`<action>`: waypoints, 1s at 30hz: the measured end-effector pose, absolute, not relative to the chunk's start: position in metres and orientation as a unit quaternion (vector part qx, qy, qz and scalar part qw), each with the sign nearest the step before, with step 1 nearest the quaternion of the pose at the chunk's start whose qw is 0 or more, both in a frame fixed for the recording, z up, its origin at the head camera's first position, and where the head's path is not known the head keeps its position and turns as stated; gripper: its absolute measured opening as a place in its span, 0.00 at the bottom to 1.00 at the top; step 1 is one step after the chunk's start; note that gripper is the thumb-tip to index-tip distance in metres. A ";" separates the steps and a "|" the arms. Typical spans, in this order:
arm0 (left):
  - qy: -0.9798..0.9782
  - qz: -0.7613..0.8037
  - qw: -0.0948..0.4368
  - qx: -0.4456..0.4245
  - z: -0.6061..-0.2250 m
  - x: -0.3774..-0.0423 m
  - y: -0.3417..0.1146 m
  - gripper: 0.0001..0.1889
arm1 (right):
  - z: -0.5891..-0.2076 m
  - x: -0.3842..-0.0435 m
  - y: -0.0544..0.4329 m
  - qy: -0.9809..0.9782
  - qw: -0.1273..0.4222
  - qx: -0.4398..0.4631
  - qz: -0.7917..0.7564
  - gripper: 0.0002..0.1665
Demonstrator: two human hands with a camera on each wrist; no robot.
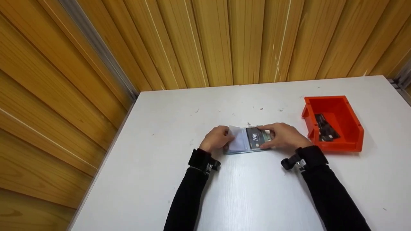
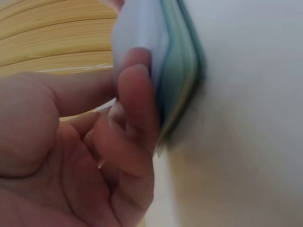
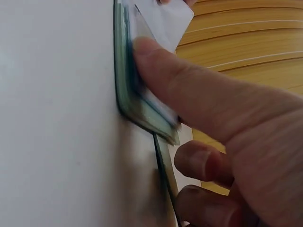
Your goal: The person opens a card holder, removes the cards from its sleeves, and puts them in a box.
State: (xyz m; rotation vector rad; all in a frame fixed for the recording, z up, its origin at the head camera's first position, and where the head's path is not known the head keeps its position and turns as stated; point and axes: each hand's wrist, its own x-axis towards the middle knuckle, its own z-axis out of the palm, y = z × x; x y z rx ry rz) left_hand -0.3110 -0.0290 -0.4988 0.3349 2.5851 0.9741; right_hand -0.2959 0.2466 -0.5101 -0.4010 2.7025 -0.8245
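Observation:
A card holder point(image 1: 237, 153) with clear plastic sleeves lies spread on the white table. My left hand point(image 1: 217, 138) pinches its raised, milky sleeve pages point(image 2: 137, 33) between thumb and fingers. On the right side of the holder is a dark card point(image 1: 253, 138) marked "Vip"; how far it sits inside a sleeve cannot be made out. With the thumb at the near edge and fingers at the far edge, my right hand point(image 1: 285, 136) grips the holder's right part around this card. Greenish page edges point(image 3: 122, 71) show beside the right thumb.
An orange-red open bin point(image 1: 348, 146) stands to the right of my right hand, with dark cards point(image 1: 326, 128) inside. Yellow wood-look panels point(image 1: 218, 41) rise behind the table point(image 1: 154, 179) and on its left side.

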 end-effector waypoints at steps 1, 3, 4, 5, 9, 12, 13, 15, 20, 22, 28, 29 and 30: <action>0.917 0.339 0.173 0.118 -0.499 -0.311 -0.029 0.10 | -0.511 -0.297 0.249 0.936 0.144 -0.140 -0.289 0.51; 0.929 0.319 0.153 0.112 -0.498 -0.310 -0.028 0.10 | -0.512 -0.297 0.252 0.933 0.144 -0.142 -0.298 0.51; 0.937 0.304 0.137 0.106 -0.498 -0.310 -0.027 0.11 | -0.513 -0.298 0.252 0.931 0.145 -0.143 -0.304 0.51; 0.945 0.290 0.118 0.098 -0.498 -0.310 -0.025 0.13 | -0.513 -0.298 0.253 0.928 0.146 -0.143 -0.311 0.51; 0.959 0.265 0.054 0.087 -0.499 -0.308 -0.014 0.25 | -0.515 -0.299 0.253 0.922 0.152 -0.134 -0.330 0.51; 0.944 0.303 0.068 0.109 -0.501 -0.304 -0.001 0.23 | -0.514 -0.300 0.254 0.922 0.152 -0.133 -0.331 0.51; 0.934 0.327 0.087 0.112 -0.502 -0.303 0.003 0.20 | -0.514 -0.300 0.254 0.922 0.152 -0.134 -0.330 0.51; 0.900 0.399 0.140 0.103 -0.504 -0.300 0.010 0.13 | -0.514 -0.300 0.254 0.922 0.153 -0.136 -0.329 0.51; 0.772 0.583 0.251 0.037 -0.507 -0.298 0.014 0.11 | -0.514 -0.300 0.255 0.923 0.150 -0.137 -0.327 0.52; 0.738 0.612 0.282 0.035 -0.508 -0.298 0.014 0.13 | -0.515 -0.301 0.255 0.923 0.148 -0.138 -0.326 0.52; 0.743 0.602 0.287 0.059 -0.506 -0.290 0.022 0.12 | -0.518 -0.301 0.254 0.925 0.140 -0.147 -0.321 0.51; 0.744 0.605 0.279 0.051 -0.506 -0.290 0.023 0.11 | -0.517 -0.301 0.254 0.925 0.139 -0.148 -0.321 0.51; 0.741 0.612 0.274 0.044 -0.506 -0.290 0.023 0.10 | -0.517 -0.300 0.254 0.925 0.137 -0.148 -0.323 0.51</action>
